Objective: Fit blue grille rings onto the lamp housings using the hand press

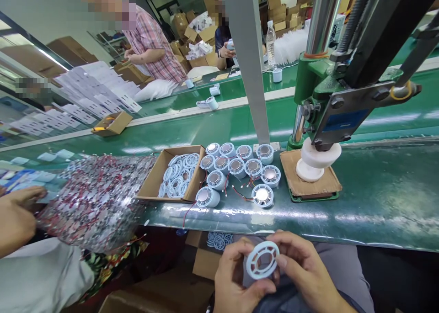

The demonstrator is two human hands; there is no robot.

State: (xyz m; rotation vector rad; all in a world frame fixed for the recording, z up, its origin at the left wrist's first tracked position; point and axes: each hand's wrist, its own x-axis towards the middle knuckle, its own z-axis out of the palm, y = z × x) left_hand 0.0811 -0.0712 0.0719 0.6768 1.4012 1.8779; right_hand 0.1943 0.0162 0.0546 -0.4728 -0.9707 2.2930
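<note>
A round, light blue plastic part (259, 273) is held up below the table edge, its spoked ring face turned toward me. Deeper material shows behind the ring, but my fingers hide most of it. My left hand (235, 276) is closed around its left and lower side. On the other side, my right hand (303, 267) pinches the rim between thumb and fingers. Several light blue cups (236, 167) with silver discs and red wires stand on the bench beyond. Beside them, a cardboard box (146, 192) holds loose blue rings.
A green press (308, 80) with a white round head (320, 155) stands at right over a cardboard pad (288, 167). Wired parts in clear plastic (99, 198) lie at left near a co-worker's hand (17, 217). A metal post (245, 52) rises mid-bench. Other people work behind.
</note>
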